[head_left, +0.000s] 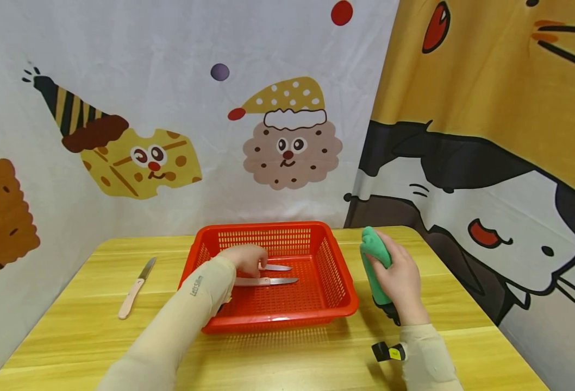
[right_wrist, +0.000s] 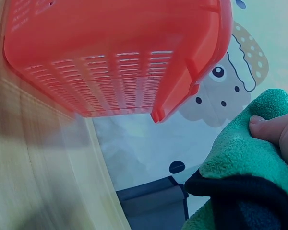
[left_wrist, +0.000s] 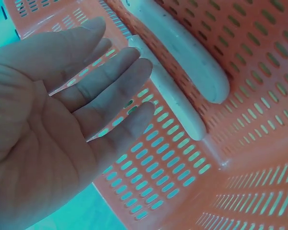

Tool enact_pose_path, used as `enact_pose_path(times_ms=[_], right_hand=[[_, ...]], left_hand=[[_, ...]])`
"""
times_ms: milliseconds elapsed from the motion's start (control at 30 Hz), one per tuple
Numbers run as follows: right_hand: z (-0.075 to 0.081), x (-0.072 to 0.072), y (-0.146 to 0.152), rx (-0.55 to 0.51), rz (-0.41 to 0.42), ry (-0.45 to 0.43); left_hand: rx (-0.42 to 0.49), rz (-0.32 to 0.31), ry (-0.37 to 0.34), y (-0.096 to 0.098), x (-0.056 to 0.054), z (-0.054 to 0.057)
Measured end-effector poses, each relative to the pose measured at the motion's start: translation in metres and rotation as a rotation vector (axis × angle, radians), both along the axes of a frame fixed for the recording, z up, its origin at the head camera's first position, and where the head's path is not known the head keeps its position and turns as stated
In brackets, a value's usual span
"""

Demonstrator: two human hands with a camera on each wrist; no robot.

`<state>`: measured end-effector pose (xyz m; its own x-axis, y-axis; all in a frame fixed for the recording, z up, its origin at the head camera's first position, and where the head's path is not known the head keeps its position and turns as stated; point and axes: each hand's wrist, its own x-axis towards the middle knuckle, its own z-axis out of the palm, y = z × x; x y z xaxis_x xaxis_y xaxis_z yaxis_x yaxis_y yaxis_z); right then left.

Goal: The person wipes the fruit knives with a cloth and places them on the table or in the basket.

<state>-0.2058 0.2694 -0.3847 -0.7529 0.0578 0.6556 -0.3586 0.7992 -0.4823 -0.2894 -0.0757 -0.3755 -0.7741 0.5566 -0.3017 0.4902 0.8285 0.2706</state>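
My left hand (head_left: 245, 258) reaches into a red plastic basket (head_left: 287, 320). Its fingers are loosely extended beside two pale-handled knives. In the left wrist view, the fingertips come close to one knife handle (left_wrist: 175, 96); whether they touch it I cannot tell. The other knife handle (left_wrist: 192, 57) lies roughly alongside, and its blade (head_left: 279, 267) shows past my hand in the head view. My right hand (head_left: 401, 279) grips a folded green towel (right_wrist: 245, 148) with a dark edge, held up to the right of the basket.
A third knife (head_left: 133, 293) with a pale pink handle lies on the wooden table (head_left: 87, 336), left of the basket, blade pointing away. Behind the table hangs a printed cartoon curtain (head_left: 219, 163). The basket's raised walls surround the two knives.
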Motion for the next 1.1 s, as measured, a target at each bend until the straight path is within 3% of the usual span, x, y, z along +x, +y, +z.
enact_pose_path(times_ms=[267, 667, 1100], right_hand=[[0.001, 0.001, 0.0, 0.0, -0.008, -0.009], [0.002, 0.002, 0.0, 0.002, -0.02, -0.038], [0.002, 0.003, 0.0, 0.012, -0.011, -0.028]], left_hand=[[0.042, 0.019, 0.035, 0.002, 0.001, 0.005], [0.16, -0.003, 0.193, -0.002, 0.007, 0.027], [0.301, -0.024, 0.35, -0.017, 0.033, 0.063]])
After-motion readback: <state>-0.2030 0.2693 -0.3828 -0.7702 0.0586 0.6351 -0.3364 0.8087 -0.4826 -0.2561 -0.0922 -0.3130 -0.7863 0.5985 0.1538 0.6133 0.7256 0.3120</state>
